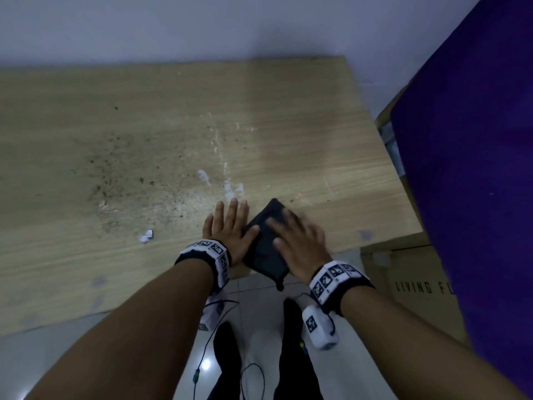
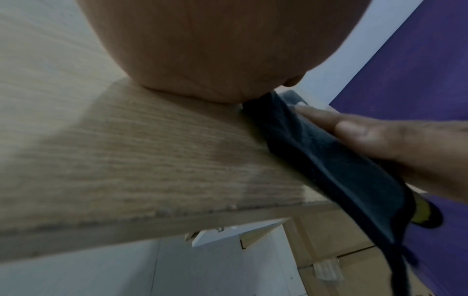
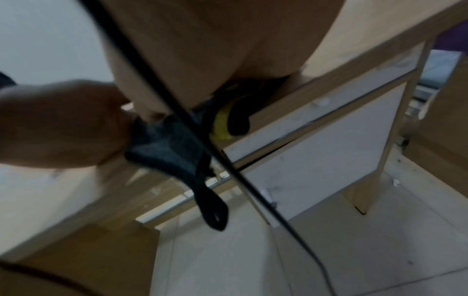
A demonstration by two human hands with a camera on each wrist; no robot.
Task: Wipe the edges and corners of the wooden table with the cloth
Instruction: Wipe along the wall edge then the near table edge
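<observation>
The cloth (image 1: 266,243), dark and folded, is laid across the near edge of the counter (image 1: 144,134), not far from its near right corner, with one end hanging over the edge toward the floor. It is pressed down by the right hand (image 1: 297,241), whose fingers are spread flat on top of it. The left hand (image 1: 229,226) is laid flat on the counter just to the left, fingers straight and close together, with its thumb side touching the cloth's left border.

The step in hand is judged to be a wipe along the near edge. For this to be done well, the pressure should be kept even under the whole right palm, and the overhanging part should be wrapped round the edge so that the rim is cleaned as well as the top. The cloth would best be drawn along the edge to the right and carried round the corner. The left hand is best used as a brace only.

Both forearms are reached forward and down from the near side, wrists low over the edge. Dark specks, white smears and a scrap of paper (image 1: 146,235) are seen on the counter farther left, well apart from the cloth. A cardboard box (image 1: 403,284) is stood just beside the counter's right end.
</observation>
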